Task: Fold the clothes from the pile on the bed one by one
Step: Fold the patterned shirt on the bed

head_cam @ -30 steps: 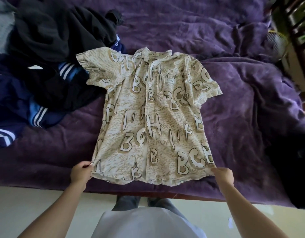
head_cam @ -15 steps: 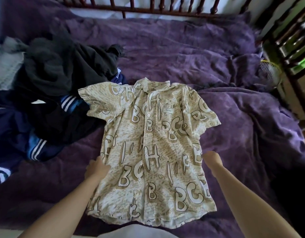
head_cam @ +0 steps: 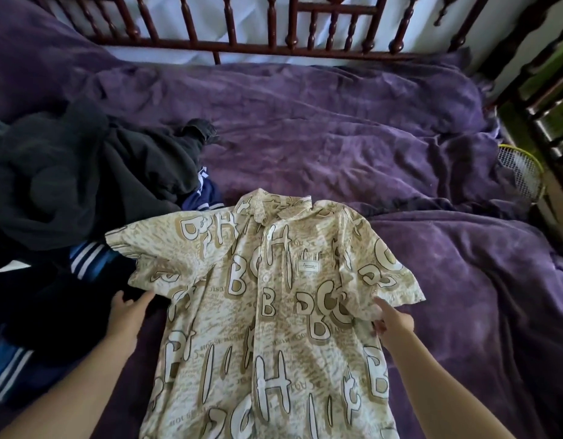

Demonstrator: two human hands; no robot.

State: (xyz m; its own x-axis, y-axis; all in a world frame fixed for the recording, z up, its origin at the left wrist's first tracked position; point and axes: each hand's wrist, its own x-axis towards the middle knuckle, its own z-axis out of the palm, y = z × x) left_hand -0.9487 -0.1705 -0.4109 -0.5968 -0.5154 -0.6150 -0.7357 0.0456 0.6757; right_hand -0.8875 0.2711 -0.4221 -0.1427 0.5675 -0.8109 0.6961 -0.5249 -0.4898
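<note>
A beige short-sleeved shirt (head_cam: 267, 312) printed with big white letters lies spread flat, front up and buttoned, on the purple bed cover (head_cam: 353, 147). My left hand (head_cam: 125, 315) reaches beside the shirt's left armpit, thumb stretched toward the sleeve's lower edge, fingers relaxed. My right hand (head_cam: 392, 321) lies at the right armpit, index finger stretched onto the cloth under the right sleeve. The pile of dark clothes (head_cam: 71, 191) sits at the left, with black and navy striped garments; the shirt's left sleeve overlaps it.
A dark wooden headboard with turned spindles (head_cam: 274, 36) runs along the bed's far side. A dark wooden shelf (head_cam: 549, 99) stands at the right, with a yellow-rimmed racket (head_cam: 520, 172) leaning beside it.
Both hands let go of the shirt's bottom hem and moved up along its sides to the armpits. The view has tilted up toward the headboard.
</note>
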